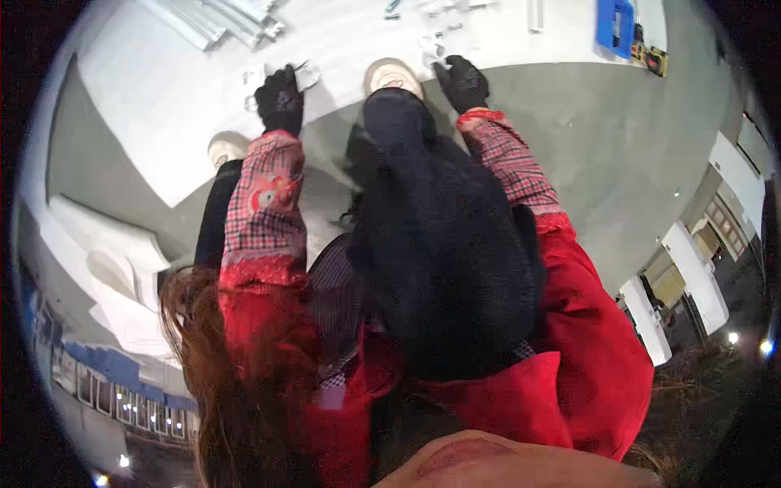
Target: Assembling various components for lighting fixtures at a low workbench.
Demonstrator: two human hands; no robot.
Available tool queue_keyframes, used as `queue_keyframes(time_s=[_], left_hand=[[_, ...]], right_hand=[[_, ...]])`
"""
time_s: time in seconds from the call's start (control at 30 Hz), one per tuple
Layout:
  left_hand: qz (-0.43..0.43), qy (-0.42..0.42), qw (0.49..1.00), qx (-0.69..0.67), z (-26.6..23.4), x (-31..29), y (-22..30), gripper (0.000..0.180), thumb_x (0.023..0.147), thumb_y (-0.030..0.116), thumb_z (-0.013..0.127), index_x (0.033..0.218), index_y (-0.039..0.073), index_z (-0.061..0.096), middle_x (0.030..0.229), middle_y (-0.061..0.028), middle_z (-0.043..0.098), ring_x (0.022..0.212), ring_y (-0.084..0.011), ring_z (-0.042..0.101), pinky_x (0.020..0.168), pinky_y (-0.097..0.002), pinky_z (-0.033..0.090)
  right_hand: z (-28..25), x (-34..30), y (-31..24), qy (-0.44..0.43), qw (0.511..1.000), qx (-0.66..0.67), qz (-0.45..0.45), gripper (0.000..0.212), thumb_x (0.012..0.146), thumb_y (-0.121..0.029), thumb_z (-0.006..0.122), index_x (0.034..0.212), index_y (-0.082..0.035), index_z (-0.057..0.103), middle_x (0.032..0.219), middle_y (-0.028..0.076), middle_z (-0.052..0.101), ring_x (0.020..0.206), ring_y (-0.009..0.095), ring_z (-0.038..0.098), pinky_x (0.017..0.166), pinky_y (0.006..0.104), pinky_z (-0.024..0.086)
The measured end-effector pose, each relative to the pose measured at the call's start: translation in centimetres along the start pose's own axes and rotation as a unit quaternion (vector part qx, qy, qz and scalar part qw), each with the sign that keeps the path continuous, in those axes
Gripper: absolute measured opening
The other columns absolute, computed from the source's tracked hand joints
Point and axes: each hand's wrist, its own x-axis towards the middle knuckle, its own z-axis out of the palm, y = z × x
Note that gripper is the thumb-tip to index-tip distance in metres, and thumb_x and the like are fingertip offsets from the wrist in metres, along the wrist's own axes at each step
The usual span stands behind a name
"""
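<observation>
My left hand point(280, 101), in a black glove, is at the white sheet point(342, 32) on the floor. Its fingers are curled beside a small clear plastic bag point(307, 77); whatever is between them is too small to make out. My right hand point(464, 84), gloved in black too, reaches to the sheet's near edge, thumb apart from the fingers and nothing visible in it. Just beyond it lie small metal parts point(435, 45) on the sheet. Red checked sleeve covers point(264, 203) cover both forearms.
Long pale metal profiles point(220, 24) lie at the far left. A single profile point(535, 15), a blue tray point(614, 26) and a yellow-black tape measure point(653, 60) are at the far right. My light shoe point(393, 77) rests at the sheet's edge. White packaging point(106, 268) lies left.
</observation>
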Motion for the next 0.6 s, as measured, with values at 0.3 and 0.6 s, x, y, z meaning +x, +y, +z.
queue_keyframes(time_s=[0.3,0.6], left_hand=[[-0.115,-0.115,0.986,-0.022,0.1,-0.4,1.4,0.041,0.069,0.028,0.063,0.102,0.008,0.05,0.09,-0.0128,0.053,0.087,-0.0301,0.054,0.069,-0.0439,0.046],[-0.111,-0.019,0.956,-0.271,1.9,0.8,1.5,0.027,0.077,0.027,0.06,0.083,0.003,0.052,0.083,-0.015,0.057,0.075,-0.0308,0.056,0.062,-0.0404,0.048]], right_hand=[[-2.5,-2.7,-4.2,0.12,0.977,0.156,-0.079,0.026,0.08,-0.026,0.058,0.098,-0.007,0.06,0.073,0.01,0.062,0.065,0.022,0.061,0.062,0.0348,0.047],[-3.2,-1.5,-8.6,-0.048,0.945,0.298,-0.125,0.025,0.082,-0.023,0.057,0.099,-0.005,0.061,0.091,0.014,0.064,0.084,0.024,0.063,0.075,0.0325,0.049]])
